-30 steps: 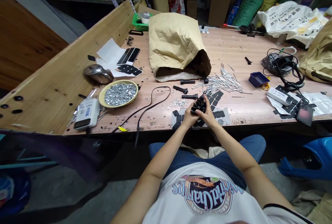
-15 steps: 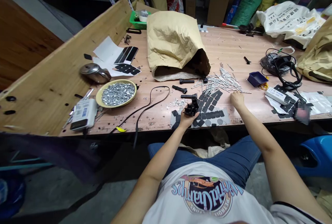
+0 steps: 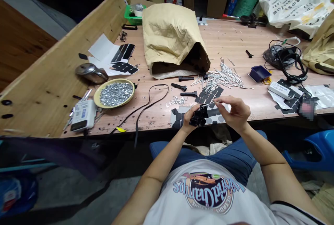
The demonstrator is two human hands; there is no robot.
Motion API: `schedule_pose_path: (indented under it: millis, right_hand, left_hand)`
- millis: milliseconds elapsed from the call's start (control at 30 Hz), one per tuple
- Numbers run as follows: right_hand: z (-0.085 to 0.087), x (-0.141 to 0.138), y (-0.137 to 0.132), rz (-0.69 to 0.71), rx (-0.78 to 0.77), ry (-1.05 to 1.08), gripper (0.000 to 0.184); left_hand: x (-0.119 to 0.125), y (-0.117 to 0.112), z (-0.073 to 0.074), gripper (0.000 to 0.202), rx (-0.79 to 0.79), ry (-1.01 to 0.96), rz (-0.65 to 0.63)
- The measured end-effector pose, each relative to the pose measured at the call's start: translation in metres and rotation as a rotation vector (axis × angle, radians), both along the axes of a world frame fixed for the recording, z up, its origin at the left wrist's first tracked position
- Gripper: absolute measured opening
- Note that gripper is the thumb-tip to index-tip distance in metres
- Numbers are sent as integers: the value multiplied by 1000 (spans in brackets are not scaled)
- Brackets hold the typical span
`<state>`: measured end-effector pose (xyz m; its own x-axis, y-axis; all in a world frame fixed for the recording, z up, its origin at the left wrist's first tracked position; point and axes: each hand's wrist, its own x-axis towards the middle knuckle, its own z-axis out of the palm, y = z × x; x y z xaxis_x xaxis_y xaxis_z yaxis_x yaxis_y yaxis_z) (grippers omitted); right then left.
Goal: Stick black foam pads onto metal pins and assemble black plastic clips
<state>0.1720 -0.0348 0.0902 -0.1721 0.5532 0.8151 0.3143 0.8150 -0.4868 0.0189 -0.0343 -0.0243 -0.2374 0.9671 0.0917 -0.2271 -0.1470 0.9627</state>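
My left hand (image 3: 188, 120) is closed around a black plastic part (image 3: 199, 115) near the table's front edge. Beside it, my right hand (image 3: 236, 111) pinches a thin metal rod (image 3: 211, 103), whose far end reaches the top of the black part; whether it has entered a hole I cannot tell. Under both hands lies a sheet of black adhesive pads (image 3: 208, 95). A pile of similar metal rods (image 3: 225, 78) is spread just behind. Small metal nuts or washers (image 3: 176, 101) lie loose to the left, near several black bolt-shaped parts (image 3: 188, 94).
A large paper sack (image 3: 169, 33) lies with its mouth facing me. On the left are a yellow bowl (image 3: 97, 96) of small metal pieces, a white box (image 3: 85, 113) and a black strap (image 3: 146, 108). A blue tray (image 3: 259, 73) and black cabled goggles (image 3: 293, 70) sit right.
My right hand has come back from the rod pile toward my left hand, now with a rod in its fingers. The black part has turned and shifted slightly right.
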Motion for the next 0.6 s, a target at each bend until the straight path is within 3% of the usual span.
schedule_pose_path:
  millis: [100,233,600]
  right_hand:
    - [4,0,-7,45,77,-192,22]
    - [-4,4,-7,80,153,-389,27]
    - [-12,1,-16,3,260,-500,27]
  left_hand:
    - [-1,-4,4,28,107,51,-21]
    - [-1,-8,9,26,183,71,-49]
    - [-3,-7,10,24,155,87,-54]
